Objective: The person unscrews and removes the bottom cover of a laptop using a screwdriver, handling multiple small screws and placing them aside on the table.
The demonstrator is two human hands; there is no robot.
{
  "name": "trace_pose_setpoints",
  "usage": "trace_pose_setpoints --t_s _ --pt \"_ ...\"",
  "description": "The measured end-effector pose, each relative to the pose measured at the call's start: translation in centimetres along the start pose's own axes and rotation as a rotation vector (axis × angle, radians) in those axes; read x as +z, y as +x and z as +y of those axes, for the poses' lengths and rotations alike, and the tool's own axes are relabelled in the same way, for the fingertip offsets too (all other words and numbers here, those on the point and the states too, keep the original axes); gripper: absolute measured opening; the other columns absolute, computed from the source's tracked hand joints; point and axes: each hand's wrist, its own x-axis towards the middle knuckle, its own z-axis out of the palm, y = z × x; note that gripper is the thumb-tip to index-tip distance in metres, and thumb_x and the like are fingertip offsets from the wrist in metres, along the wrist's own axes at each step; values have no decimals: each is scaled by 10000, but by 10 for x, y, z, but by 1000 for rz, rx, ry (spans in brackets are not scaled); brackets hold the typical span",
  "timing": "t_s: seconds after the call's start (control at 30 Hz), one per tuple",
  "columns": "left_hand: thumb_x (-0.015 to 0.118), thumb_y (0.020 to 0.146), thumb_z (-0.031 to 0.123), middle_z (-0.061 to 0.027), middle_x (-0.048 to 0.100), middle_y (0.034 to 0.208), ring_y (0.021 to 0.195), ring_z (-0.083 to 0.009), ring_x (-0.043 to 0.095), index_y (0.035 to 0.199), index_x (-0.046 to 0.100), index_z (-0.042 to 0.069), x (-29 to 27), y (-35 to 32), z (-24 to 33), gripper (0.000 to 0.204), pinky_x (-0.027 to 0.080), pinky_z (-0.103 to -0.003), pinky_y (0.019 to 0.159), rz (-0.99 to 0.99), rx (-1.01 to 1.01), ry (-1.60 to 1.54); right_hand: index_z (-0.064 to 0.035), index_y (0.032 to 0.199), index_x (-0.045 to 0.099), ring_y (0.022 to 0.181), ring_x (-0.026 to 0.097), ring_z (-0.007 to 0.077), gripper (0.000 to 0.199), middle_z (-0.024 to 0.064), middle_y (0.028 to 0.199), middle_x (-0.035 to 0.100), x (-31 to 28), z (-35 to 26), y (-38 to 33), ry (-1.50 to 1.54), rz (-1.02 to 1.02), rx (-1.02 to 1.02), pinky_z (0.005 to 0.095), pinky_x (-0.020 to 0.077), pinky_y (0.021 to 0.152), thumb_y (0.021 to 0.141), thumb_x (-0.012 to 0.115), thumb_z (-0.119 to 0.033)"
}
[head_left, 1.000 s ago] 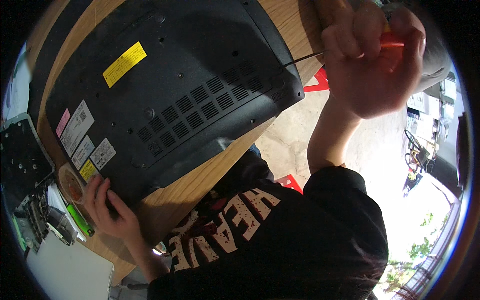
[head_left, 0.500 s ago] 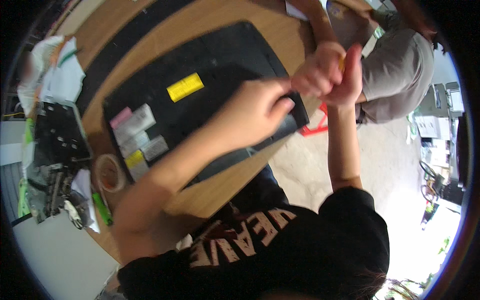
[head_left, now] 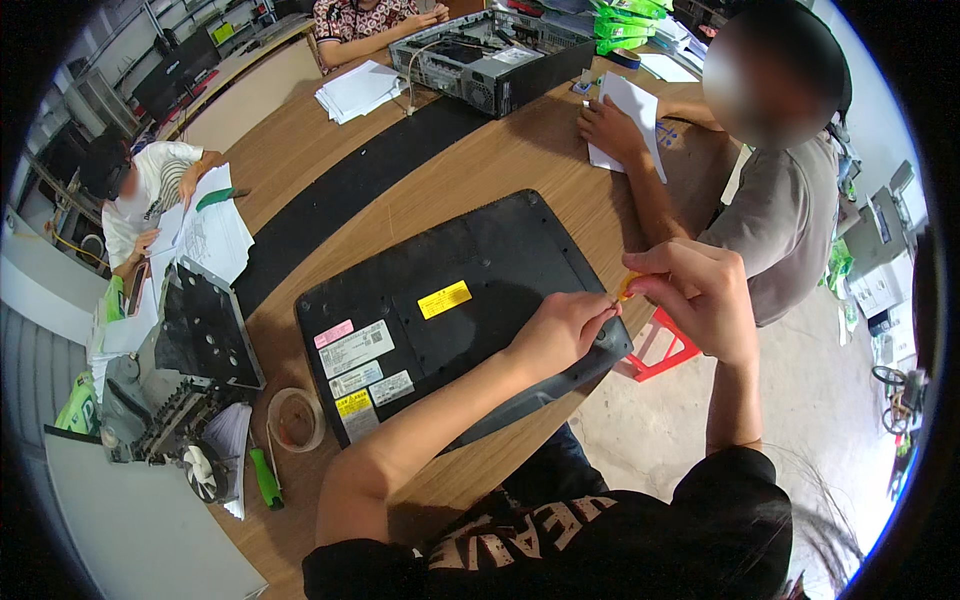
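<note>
A large flat black casing (head_left: 480,262), like the underside of a laptop, lies on the table with several labels on its back. Over its right corner, my left hand (head_left: 562,330) is closed in a pinch, its fingertips meeting the lower end of a small yellow-handled tool. What sits in that pinch is too small to make out. My right hand (head_left: 705,285) grips the yellow-handled tool (head_left: 627,286) between thumb and fingers. Most of this tool is hidden, so its exact kind cannot be told.
A green-handled screwdriver (head_left: 266,478) and a round tub (head_left: 296,420) lie left of the casing, beside dismantled parts (head_left: 205,330). An opened computer case (head_left: 490,60) stands at the back. People sit around the table (head_left: 330,215), one close on my right near a red stool (head_left: 662,348).
The view has lifted and sharpened, showing more of the table's far side. My right hand has turned from a thumb-up fist to a fingertip grip; both hands stay together over the corner.
</note>
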Motion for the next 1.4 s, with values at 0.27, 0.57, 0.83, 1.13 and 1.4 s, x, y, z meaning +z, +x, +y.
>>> trace_pose_setpoints --t_s 0.27,0.57,0.83,1.13,1.4 --pt "645 863 80 -198 618 731 694 -396 621 817 589 -9 11 10 5 115 478 -420 576 92 17 114 0 971 689 688 640 180 283 106 851 684 -12 13 -7 145 -22 -11 294 480 595 756 775 -163" --pt "651 830 73 -167 604 678 657 -372 619 769 537 7 5 14 3 146 482 -462 575 98 -47 95 -24 818 669 535 505 119 311 36 646 531 12 10 -12 -284 230 96 262 392 486 685 828 -256" --pt "706 798 35 -130 600 730 648 -289 625 869 525 10 12 16 3 196 504 -362 580 81 -3 281 -23 877 600 527 467 109 284 34 669 510 11 14 -10 -214 197 158 259 386 479 748 804 -173" --pt "666 837 49 -161 614 770 714 -330 643 904 568 2 6 12 1 127 505 -389 619 -4 14 150 -22 962 645 925 630 199 167 104 1003 627 -13 17 -11 -108 -58 -11 280 511 718 806 649 38" --pt "668 847 61 -165 640 738 668 -300 667 867 619 -9 5 13 -5 88 499 -339 576 -60 -81 139 -38 1005 661 802 667 153 246 58 929 672 -12 21 -11 -225 -16 50 257 521 642 778 745 -83"
